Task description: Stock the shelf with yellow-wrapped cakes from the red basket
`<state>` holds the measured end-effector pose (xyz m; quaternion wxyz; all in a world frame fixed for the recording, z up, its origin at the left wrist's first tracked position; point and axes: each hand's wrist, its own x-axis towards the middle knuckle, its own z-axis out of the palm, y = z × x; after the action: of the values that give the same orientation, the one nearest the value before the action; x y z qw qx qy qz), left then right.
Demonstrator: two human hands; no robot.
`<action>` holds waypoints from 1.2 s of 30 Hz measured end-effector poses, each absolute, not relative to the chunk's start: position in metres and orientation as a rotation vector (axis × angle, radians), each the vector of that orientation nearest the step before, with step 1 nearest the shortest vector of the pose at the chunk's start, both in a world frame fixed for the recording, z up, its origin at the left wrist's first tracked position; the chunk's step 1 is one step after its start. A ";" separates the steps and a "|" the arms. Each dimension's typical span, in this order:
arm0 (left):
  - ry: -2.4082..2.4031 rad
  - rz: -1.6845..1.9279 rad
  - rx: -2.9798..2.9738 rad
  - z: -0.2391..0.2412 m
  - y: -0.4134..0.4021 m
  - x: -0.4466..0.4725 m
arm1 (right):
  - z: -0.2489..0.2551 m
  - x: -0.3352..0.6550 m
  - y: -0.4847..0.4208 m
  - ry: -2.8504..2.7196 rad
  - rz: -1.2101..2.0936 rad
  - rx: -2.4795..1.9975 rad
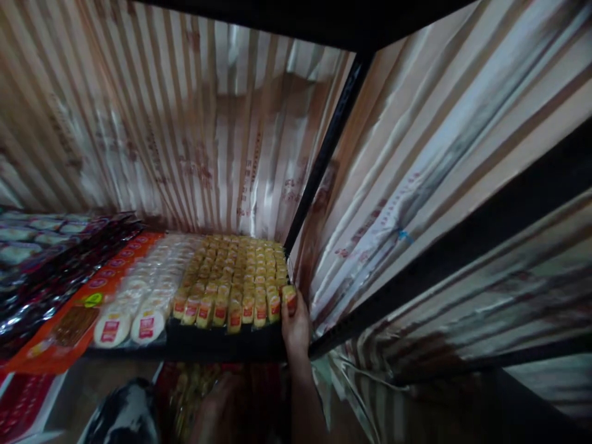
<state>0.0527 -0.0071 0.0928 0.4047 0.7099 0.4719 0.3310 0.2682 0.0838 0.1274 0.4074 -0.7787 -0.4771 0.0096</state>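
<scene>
My right hand [296, 327] reaches up to the front right corner of a dark shelf [217, 345] and is closed on a small yellow packet with a red label [289, 297]. That packet stands at the right end of several rows of like yellow packets [235, 271]. My left hand [217, 407] is a dim blur low in the view, below the shelf edge; its fingers do not show clearly.
White round packs with red labels [139, 302] lie left of the yellow ones, then orange flat packs [78, 314] and dark packs [41, 259]. A black upright post [324, 160] stands at the shelf's right corner. Striped shiny sheeting [439, 172] covers the back and right.
</scene>
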 end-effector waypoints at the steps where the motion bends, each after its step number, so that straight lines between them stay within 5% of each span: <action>1: 1.194 0.850 1.774 0.099 0.000 0.058 | 0.131 0.268 0.082 -1.193 0.030 -1.927; 14: 1.351 1.064 1.626 0.176 0.110 0.138 | 0.149 0.243 0.069 -1.427 0.114 -1.642; 23: 1.364 1.167 1.630 0.220 0.171 0.142 | 0.116 0.273 0.117 -1.043 0.315 -1.639; 36: 1.289 1.013 1.716 0.217 0.219 0.202 | 0.112 0.292 0.162 -0.980 0.477 -1.544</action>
<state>0.2023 0.2190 0.2170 0.3747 0.6704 0.5034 0.3959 0.2919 0.1621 0.1117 0.5858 -0.6620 -0.4204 0.2046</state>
